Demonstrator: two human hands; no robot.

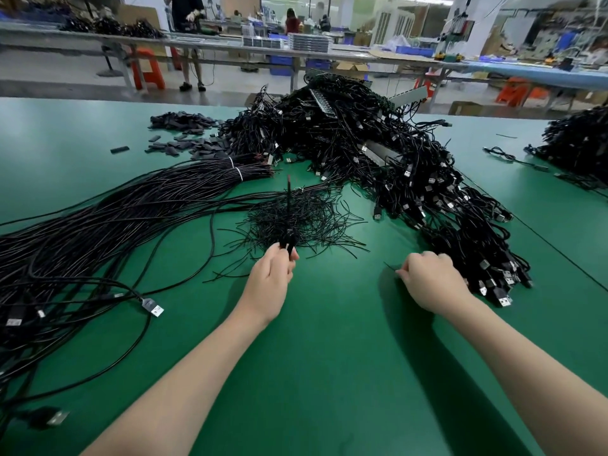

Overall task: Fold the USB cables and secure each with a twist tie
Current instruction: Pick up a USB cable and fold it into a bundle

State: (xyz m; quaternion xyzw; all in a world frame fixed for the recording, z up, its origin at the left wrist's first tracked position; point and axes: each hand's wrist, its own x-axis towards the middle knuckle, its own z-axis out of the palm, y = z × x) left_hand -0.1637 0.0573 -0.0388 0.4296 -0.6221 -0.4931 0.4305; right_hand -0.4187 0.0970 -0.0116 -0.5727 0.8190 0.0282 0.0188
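A factory floor for cable assembly.

A wide green bench [329, 357] carries black USB cables in bulk: a long loose bundle [98, 225] at left, a big heap [362, 143] at far centre, another heap [579, 139] at far right, and a pile of twist ties [296, 218] between them. Beyond stand long tables [230, 47] with stacked trays [307, 41], blue bins [414, 51], orange stools [148, 70], cartons [352, 69] and other workers [187, 14].
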